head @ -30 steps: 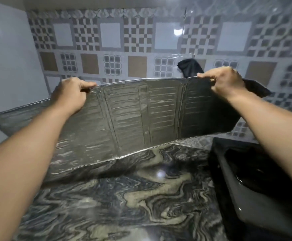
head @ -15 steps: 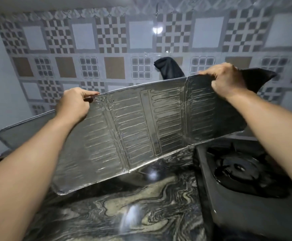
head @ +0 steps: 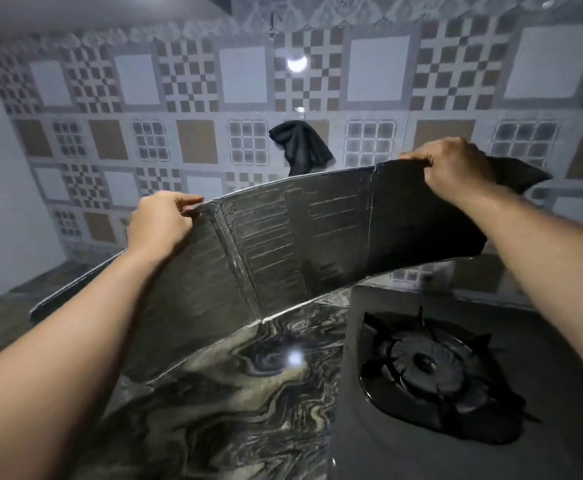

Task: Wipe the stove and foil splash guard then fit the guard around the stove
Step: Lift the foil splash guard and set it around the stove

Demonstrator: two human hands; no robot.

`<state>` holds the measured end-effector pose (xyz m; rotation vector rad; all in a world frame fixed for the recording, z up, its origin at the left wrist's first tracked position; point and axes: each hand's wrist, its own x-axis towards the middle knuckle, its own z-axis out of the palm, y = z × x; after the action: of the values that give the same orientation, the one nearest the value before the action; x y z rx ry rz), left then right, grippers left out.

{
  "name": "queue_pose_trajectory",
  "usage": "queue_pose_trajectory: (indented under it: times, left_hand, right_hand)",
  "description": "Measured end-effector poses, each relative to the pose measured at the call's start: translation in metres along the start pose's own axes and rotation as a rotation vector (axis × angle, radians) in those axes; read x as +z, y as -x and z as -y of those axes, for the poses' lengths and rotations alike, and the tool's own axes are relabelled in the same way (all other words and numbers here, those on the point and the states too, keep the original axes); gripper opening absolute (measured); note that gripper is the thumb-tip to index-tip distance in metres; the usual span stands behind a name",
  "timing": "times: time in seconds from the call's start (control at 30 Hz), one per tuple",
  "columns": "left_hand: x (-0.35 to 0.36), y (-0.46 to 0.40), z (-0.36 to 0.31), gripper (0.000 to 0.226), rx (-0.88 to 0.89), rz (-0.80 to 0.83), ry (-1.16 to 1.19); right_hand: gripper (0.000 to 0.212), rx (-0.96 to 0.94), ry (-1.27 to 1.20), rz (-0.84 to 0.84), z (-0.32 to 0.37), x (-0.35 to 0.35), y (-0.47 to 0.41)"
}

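Foil guard (head: pixel 283 244) hides dark cloth's (head: pixel 300 143) bottom.

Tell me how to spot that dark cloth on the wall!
Find the patterned tile wall behind the marble counter. Just above the top edge of the foil splash guard held in both hands, near the middle, hangs the dark cloth. It is the only soft, black, drooping shape among flat square tiles.

The splash guard (head: pixel 283 251) is held up above the surface (head: pixel 234 403), in front of the tiled wall (head: pixel 196 98). Its top edge is gripped by the left hand (head: pixel 160 225) towards the left and by the right hand (head: pixel 456 168) towards the right. The stove (head: pixel 369 445) is set on the surface at the right, below the guard's right end. A cloth (head: pixel 300 147) is hung on the wall behind the guard.
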<state>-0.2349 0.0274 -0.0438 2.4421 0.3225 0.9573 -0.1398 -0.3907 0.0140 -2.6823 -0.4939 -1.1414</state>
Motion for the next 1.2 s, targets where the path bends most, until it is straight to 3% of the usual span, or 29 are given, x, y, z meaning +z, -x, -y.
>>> queue_pose_trajectory:
  times: [0.23, 0.6, 0.73, 0.97, 1.2]
  left_hand:
    - [0.053, 0.037, -0.078, 0.033, 0.003, 0.093, 0.176]
    - [0.122, 0.019, -0.184, 0.021, 0.003, 0.235, 0.216]
    - [0.139, 0.009, -0.219, 0.018, 0.025, 0.287, 0.162]
    - [0.168, 0.000, -0.237, 0.014, 0.056, 0.332, 0.104]
    - [0.173, 0.010, -0.237, 0.024, 0.075, 0.373, 0.186]
  right_hand:
    - [0.049, 0.049, -0.045, 0.135, -0.085, 0.001, 0.029]
    - [0.060, 0.175, -0.039, 0.157, -0.202, -0.007, 0.082]
    - [0.058, 0.152, 0.036, 0.075, -0.227, -0.019, 0.079]
    - [0.053, 0.194, 0.103, 0.070, -0.253, -0.026, 0.063]
    - [0.054, 0.295, 0.026, 0.117, -0.260, -0.015, 0.074]
